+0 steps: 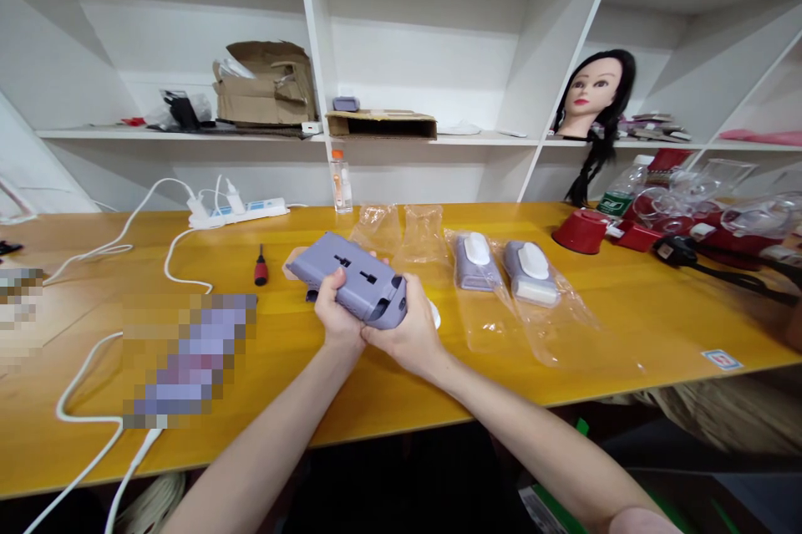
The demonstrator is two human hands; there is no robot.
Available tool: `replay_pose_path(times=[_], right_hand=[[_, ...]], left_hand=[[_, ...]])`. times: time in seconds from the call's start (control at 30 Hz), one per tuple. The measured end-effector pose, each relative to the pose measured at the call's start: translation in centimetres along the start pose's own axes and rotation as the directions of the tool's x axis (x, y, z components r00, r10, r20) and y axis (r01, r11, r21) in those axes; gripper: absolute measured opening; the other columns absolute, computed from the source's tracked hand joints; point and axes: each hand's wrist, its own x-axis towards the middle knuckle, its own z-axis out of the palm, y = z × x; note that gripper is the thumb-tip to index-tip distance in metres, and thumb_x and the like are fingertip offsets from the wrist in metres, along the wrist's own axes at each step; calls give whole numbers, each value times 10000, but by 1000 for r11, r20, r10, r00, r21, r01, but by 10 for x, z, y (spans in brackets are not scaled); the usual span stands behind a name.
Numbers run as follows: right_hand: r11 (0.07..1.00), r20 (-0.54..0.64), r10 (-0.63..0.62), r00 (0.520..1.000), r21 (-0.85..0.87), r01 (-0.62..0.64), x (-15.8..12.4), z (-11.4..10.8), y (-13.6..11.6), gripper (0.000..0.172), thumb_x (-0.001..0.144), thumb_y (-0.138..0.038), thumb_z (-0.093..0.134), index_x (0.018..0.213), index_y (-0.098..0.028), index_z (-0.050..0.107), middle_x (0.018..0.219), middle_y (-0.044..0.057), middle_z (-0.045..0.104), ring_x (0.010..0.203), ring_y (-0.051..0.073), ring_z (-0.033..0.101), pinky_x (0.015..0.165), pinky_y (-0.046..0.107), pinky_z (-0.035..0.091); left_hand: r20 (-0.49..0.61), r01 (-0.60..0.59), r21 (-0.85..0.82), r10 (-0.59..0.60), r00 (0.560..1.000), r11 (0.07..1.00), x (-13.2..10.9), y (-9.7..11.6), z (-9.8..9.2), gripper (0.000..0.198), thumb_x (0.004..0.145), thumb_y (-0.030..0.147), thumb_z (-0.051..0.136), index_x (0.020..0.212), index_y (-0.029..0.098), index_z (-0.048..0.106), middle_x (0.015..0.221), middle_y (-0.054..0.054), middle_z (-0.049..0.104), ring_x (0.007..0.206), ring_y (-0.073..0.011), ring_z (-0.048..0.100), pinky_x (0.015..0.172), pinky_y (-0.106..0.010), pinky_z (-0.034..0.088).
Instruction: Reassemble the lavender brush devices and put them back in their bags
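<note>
My left hand (337,312) and my right hand (401,332) together grip a lilac-grey plastic device housing (351,279) with dark slots, held just above the table. A small white part (434,315) shows past my right hand. To the right lie two similar lilac-grey devices with white tops, one in a clear plastic bag (477,263) and one in another (532,275). Two more clear plastic bags (378,229) stand crumpled behind my hands. A red-handled screwdriver (261,267) lies to the left.
The yellow wooden table (401,400) holds a white power strip (238,212), white cables, a pixelated patch (188,358), and red items with clear plastic parts at right. White shelves (376,137) behind hold cardboard and a mannequin head (594,95).
</note>
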Motion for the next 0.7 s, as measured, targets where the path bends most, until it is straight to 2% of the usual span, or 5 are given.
replay_pose_path(times=[0.2,0.5,0.6,0.7], right_hand=[[1000,0,-18,1000,21,18,-1,0,1,662,488,-371,739,1035,-239,391,956,16,575,796,186,568,678,322,462],[999,-8,-25,1000,20,25,-1,0,-1,679,478,-337,744,1041,-236,378,956,20,567,799,190,571,687,332,472],[1000,24,-12,1000,2,12,1,-1,-3,672,490,-358,738,1050,-234,389,972,27,564,835,200,575,710,342,474],[1000,80,16,997,-7,-15,6,-5,-3,719,487,-383,747,1097,-228,399,1028,46,557,918,222,566,772,373,468]], left_hand=[[-3,-25,9,25,1000,1000,-2,0,1,413,635,344,504,981,139,602,829,-87,674,795,-283,651,771,-423,486],[44,-91,12,91,995,996,-3,2,5,373,648,332,453,943,158,601,813,-85,665,797,-274,647,752,-415,490],[73,-80,15,79,994,997,-1,2,2,367,638,321,477,941,159,605,823,-83,668,804,-276,647,761,-414,489],[117,-24,56,17,993,998,3,2,0,382,592,291,524,935,150,613,856,-85,672,858,-288,639,787,-408,487]])
